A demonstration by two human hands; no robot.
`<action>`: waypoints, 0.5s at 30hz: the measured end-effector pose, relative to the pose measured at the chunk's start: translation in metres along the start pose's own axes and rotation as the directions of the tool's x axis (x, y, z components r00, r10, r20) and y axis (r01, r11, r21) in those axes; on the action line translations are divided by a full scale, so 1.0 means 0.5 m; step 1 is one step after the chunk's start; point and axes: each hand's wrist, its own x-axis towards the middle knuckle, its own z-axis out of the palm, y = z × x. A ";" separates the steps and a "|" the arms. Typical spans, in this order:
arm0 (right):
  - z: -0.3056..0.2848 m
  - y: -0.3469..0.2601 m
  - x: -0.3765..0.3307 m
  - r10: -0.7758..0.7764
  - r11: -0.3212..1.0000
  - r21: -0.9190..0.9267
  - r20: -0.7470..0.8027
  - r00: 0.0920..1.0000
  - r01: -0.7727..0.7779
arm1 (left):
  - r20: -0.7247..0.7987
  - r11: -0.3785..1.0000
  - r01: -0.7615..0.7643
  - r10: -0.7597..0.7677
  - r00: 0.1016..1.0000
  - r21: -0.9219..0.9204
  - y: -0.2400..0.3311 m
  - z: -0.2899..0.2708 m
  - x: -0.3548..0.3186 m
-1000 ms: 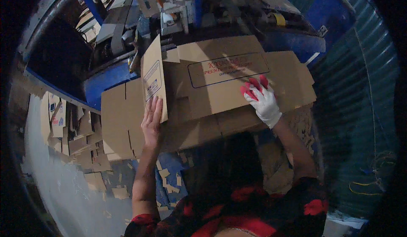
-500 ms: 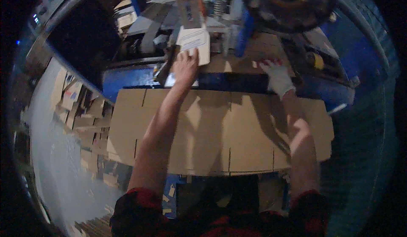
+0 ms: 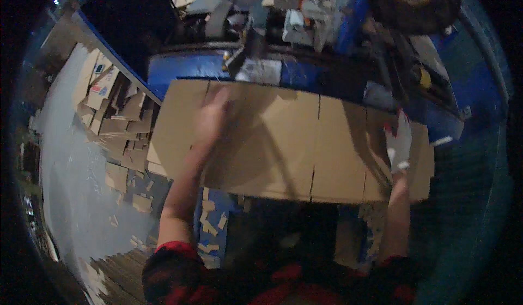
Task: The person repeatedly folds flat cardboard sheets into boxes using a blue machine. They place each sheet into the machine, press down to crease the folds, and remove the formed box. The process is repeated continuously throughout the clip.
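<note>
A wide brown cardboard sheet (image 3: pixel 278 141) with slots cut into its long edges lies across in front of me. Beneath its left end the edge of another sheet (image 3: pixel 156 163) sticks out. My left hand (image 3: pixel 213 117), bare and smeared by motion, is over the sheet's left part; its fingers cannot be made out. At the right end is my right hand (image 3: pixel 400 144), in a pale glove with red fingertips. Its thumb stands apart from the stretched fingers, which reach to the sheet's far edge.
A blue machine (image 3: pixel 180 68) with metal parts stands beyond the sheet, with a dark round part (image 3: pixel 414 2) at upper right. Cardboard offcuts (image 3: pixel 117 106) are piled on the left, and small scraps (image 3: pixel 210 220) lie below the sheet.
Both hands have drawn back from the machine to the cardboard sheet. The left hand has left the pale card by the machine. The view has shifted, and the sheet now slants down to the right.
</note>
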 end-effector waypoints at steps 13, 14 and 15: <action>-0.224 0.043 -0.559 0.554 0.484 -0.142 -0.714 0.429 -0.863 | -0.230 0.867 0.411 -0.354 0.906 0.282 -0.511 -0.124 -0.260; -0.230 0.048 -0.576 0.696 0.540 0.112 -0.617 0.368 -0.834 | -0.252 0.835 0.456 -0.391 0.885 0.307 -0.505 -0.126 -0.255; -0.232 0.056 -0.586 0.810 0.533 0.365 -0.483 0.334 -0.764 | -0.276 0.799 0.503 -0.428 0.861 0.330 -0.500 -0.124 -0.250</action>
